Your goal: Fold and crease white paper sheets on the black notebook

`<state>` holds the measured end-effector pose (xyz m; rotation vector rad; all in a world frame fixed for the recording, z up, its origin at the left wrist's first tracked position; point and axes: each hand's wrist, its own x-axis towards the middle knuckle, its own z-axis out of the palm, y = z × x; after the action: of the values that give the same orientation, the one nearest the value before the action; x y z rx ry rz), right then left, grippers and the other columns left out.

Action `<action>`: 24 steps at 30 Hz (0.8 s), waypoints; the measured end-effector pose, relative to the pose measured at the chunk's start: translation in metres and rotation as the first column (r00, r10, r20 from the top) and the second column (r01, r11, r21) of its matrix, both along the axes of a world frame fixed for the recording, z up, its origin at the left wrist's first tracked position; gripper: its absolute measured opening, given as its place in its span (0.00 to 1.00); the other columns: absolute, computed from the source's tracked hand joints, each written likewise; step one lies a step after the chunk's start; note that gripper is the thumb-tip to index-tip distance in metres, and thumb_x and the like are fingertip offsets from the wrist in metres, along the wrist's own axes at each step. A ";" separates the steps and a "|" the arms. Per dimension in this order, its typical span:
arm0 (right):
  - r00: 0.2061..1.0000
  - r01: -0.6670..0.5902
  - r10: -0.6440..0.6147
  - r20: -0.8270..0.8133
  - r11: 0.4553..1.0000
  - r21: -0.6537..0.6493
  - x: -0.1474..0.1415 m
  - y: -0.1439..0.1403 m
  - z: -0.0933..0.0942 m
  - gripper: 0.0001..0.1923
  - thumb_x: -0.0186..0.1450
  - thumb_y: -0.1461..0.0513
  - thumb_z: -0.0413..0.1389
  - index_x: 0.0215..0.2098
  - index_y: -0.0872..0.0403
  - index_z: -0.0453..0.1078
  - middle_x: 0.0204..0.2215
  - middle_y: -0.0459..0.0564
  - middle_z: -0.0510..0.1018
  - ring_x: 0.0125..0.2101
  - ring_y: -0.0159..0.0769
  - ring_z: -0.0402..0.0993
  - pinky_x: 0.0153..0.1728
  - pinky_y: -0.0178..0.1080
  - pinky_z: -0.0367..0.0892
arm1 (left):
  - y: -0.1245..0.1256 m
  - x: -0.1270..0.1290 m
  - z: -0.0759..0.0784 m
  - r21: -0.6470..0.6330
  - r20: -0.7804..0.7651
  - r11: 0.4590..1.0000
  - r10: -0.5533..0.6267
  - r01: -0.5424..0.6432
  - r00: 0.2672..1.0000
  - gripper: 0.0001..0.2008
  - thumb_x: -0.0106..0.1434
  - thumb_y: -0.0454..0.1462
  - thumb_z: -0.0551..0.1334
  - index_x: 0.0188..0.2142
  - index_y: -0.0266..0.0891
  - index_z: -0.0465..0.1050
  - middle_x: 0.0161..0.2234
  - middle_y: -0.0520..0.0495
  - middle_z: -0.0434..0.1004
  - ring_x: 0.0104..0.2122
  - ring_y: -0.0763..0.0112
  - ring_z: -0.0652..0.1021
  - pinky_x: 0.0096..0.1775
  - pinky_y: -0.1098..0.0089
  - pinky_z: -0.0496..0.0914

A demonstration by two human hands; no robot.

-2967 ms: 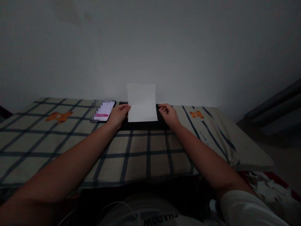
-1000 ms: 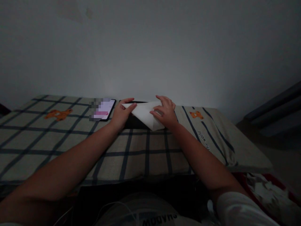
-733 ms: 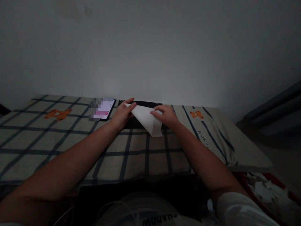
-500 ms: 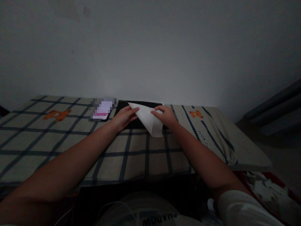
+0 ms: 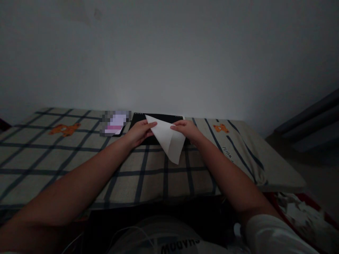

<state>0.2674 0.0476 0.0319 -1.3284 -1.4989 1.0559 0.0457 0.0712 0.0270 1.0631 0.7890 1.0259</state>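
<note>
Paper [image 5: 168, 139], flat earlier, now folded into a triangle, pinched by left hand [image 5: 139, 131] and right hand [image 5: 186, 129].

A white sheet of paper [image 5: 167, 138], folded into a triangle, is lifted over a black notebook [image 5: 148, 120]; one corner points down.

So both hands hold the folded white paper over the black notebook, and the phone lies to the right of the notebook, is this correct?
Not quite. The head view shows the phone to the left of the black notebook, not to the right. The rest is right: the left hand and right hand both hold the folded white paper over the notebook.
</note>
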 end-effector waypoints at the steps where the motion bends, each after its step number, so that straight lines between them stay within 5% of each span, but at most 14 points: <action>1: 1.000 0.000 0.000 -0.006 1.000 -0.027 0.000 0.000 0.000 0.20 0.51 0.52 0.64 0.37 0.56 0.76 0.37 0.54 0.79 0.33 0.35 0.73 0.33 0.37 0.67 | 0.000 -0.001 -0.001 -0.008 -0.001 1.000 -0.009 0.009 1.000 0.10 0.56 0.33 0.67 0.38 0.33 0.75 0.41 0.42 0.78 0.38 0.72 0.78 0.45 0.71 0.73; 24: 1.000 0.010 -0.011 0.021 0.999 0.034 0.002 0.004 -0.013 0.19 0.51 0.52 0.63 0.35 0.57 0.76 0.34 0.52 0.79 0.30 0.32 0.72 0.31 0.36 0.65 | 0.009 -0.004 -0.006 0.005 0.040 0.992 0.129 -0.129 0.991 0.04 0.57 0.32 0.66 0.33 0.34 0.76 0.37 0.44 0.79 0.37 0.72 0.78 0.46 0.69 0.73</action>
<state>0.2690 0.0513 0.0193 -1.3259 -1.5175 1.0082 0.0421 0.0802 0.0207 1.0057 0.8310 1.1571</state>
